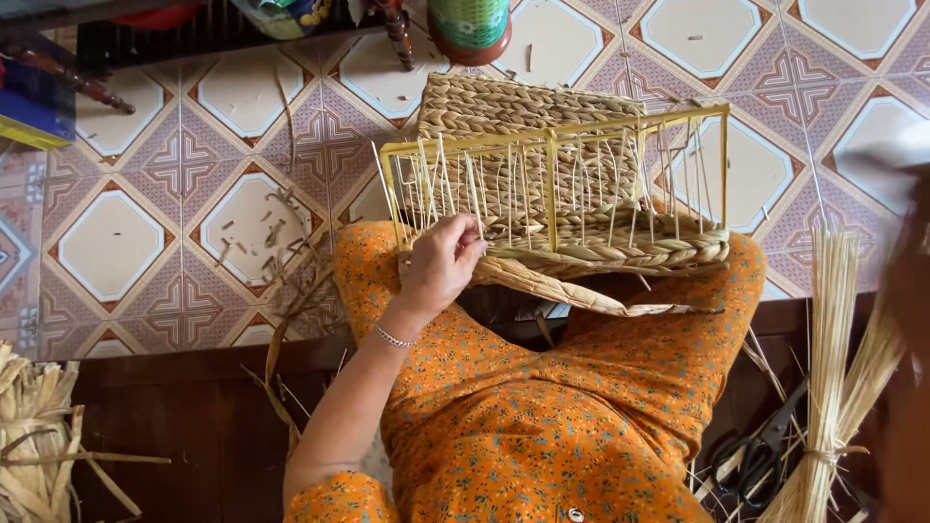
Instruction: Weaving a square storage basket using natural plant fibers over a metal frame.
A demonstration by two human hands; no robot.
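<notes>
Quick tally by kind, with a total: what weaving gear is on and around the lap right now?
Yellow wire basket frame, gripped at its near left corner by the left hand: 1
Woven straw basket panel: 1
Bundle of pale straw stalks: 1
Black-handled scissors: 1
Heap of dried straw at the left edge: 1
Total: 5

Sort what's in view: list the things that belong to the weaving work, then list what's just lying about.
In the work:
left hand gripping the half-woven basket
yellow frame with thin upright ribs
bundle of straw
scissors

Lying about:
green-topped pot
blue and yellow box
straw scraps on the tiled floor
</notes>
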